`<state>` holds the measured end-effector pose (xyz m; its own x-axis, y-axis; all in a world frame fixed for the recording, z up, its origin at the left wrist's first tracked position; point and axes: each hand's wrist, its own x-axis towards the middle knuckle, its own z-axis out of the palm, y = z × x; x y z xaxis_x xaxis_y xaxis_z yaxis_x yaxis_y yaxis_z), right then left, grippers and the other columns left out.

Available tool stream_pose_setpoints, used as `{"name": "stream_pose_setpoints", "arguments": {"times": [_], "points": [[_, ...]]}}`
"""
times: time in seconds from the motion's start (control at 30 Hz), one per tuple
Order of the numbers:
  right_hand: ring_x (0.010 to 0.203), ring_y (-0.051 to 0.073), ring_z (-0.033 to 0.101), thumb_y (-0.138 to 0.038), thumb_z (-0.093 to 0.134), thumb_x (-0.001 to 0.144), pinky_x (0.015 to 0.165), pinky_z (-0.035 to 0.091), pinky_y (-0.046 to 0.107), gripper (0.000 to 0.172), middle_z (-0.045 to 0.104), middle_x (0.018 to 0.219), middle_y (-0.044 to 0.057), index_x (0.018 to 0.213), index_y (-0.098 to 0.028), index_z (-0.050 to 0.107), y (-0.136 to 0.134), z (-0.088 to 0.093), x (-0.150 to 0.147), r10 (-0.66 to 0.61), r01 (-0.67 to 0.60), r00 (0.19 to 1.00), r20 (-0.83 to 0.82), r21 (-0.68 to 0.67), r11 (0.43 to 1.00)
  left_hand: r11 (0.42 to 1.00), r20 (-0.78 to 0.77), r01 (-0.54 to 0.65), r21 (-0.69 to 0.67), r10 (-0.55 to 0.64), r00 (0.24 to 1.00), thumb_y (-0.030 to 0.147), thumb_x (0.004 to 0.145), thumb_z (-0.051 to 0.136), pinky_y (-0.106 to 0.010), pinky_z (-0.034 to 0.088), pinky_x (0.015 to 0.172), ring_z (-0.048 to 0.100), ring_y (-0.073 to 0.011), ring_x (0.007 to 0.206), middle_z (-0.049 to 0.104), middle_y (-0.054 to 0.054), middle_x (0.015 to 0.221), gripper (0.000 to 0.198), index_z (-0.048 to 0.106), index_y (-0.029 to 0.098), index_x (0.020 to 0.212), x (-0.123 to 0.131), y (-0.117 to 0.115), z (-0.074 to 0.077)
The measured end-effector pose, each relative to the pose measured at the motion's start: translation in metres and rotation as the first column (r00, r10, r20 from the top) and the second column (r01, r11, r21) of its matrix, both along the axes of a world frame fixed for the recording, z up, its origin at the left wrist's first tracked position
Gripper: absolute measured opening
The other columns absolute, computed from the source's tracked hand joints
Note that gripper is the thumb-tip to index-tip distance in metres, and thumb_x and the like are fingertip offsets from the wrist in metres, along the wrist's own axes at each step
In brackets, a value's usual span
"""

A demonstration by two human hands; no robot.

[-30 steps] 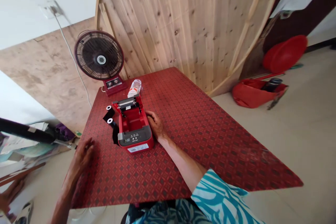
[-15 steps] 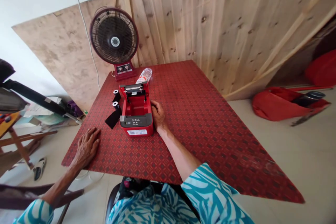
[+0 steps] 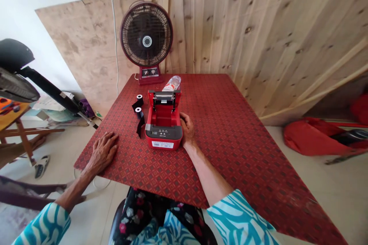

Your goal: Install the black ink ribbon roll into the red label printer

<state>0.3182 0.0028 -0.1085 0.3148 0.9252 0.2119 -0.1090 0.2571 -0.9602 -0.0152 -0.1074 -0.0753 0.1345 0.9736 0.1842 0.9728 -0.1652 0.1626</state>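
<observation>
A small red label printer with a dark grey front panel stands on the table, its lid raised and its red inside showing. My right hand is against the printer's right side, fingers curled along it; some fingertips are hidden. My left hand lies flat on the table near its left edge, fingers stretched out and nothing in them. Left of the printer stand two small black rolls with white cores, a nearer roll and a farther roll. A loose black strip trails from the nearer one.
A dark red table fan stands at the back left of the patterned red table. Behind the printer lies a clear plastic bottle. Another fan is at far left. A red bag rests on the floor at right.
My view has shifted, so the table and everything on it appear farther right. The loose black strip has swung and looks narrower. Both hands keep their places.
</observation>
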Motion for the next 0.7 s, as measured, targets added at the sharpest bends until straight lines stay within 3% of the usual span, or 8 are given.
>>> {"name": "stream_pose_setpoints", "arguments": {"times": [0.17,0.27,0.33,0.4,0.47,0.57,0.7], "points": [[0.102,0.022,0.062,-0.040,0.053,0.076,0.096,0.045,0.043,0.035,0.071,0.107,0.006,0.102,-0.022,0.066,0.004,-0.004,0.003,-0.012,0.012,0.999,0.030,0.010,1.000,1.000,0.128,-0.010,0.007,0.009,0.992,0.038,0.092,0.037,-0.055,0.028,0.110,0.039,-0.0292,0.136,0.053,-0.011,0.139,0.044,0.057,0.022,0.128,-0.002,-0.003,-0.003],[0.102,0.023,0.062,-0.042,0.053,0.076,0.095,0.046,0.042,0.036,0.071,0.108,0.006,0.102,-0.022,0.066,0.004,-0.005,0.004,-0.023,0.023,0.998,0.052,0.009,1.000,0.999,0.307,-0.036,-0.016,0.040,0.951,0.043,0.088,0.043,-0.055,0.031,0.109,0.043,-0.0308,0.132,0.056,-0.011,0.136,0.044,0.062,0.021,0.121,-0.003,0.004,0.001],[0.102,0.023,0.062,-0.043,0.053,0.075,0.094,0.046,0.042,0.038,0.071,0.109,0.007,0.103,-0.021,0.066,0.003,-0.005,0.005,-0.027,0.027,0.998,0.060,-0.006,1.000,0.998,0.494,-0.045,-0.054,0.066,0.867,0.048,0.086,0.047,-0.050,0.039,0.105,0.052,-0.0292,0.124,0.061,-0.011,0.129,0.046,0.062,0.020,0.119,0.002,0.018,0.009],[0.104,0.024,0.061,-0.045,0.053,0.075,0.094,0.046,0.042,0.040,0.070,0.110,0.008,0.104,-0.021,0.066,0.003,-0.006,0.007,-0.022,0.024,0.998,0.059,-0.023,0.999,0.997,0.677,-0.029,-0.074,0.072,0.733,0.050,0.085,0.049,-0.043,0.045,0.101,0.059,-0.0261,0.115,0.065,-0.011,0.124,0.049,0.060,0.018,0.122,0.015,0.040,0.017],[0.105,0.024,0.061,-0.046,0.054,0.075,0.094,0.046,0.043,0.042,0.070,0.111,0.008,0.106,-0.020,0.065,0.002,-0.007,0.008,-0.010,0.012,0.999,0.053,-0.041,0.999,0.998,0.778,-0.048,-0.027,0.051,0.627,0.050,0.081,0.056,-0.041,0.046,0.099,0.062,-0.0266,0.110,0.068,-0.012,0.118,0.047,0.065,0.016,0.112,0.032,0.067,0.022],[0.105,0.025,0.061,-0.047,0.054,0.075,0.095,0.045,0.044,0.043,0.069,0.112,0.009,0.107,-0.020,0.064,0.003,-0.009,0.009,0.010,-0.007,0.998,0.059,-0.063,0.998,0.997,0.870,-0.019,-0.074,0.074,0.488,0.041,0.073,0.065,-0.039,0.048,0.096,0.065,-0.0258,0.104,0.071,-0.011,0.110,0.040,0.067,0.015,0.105,0.059,0.105,0.020],[0.105,0.025,0.061,-0.046,0.054,0.074,0.097,0.044,0.045,0.042,0.069,0.111,0.009,0.105,-0.020,0.065,0.002,-0.009,0.008,0.008,-0.006,0.999,0.048,-0.044,0.999,0.996,0.880,-0.006,-0.087,0.079,0.468,0.030,0.071,0.065,-0.039,0.051,0.090,0.067,-0.0250,0.098,0.071,-0.012,0.107,0.041,0.064,0.014,0.109,0.080,0.131,0.004]]}}
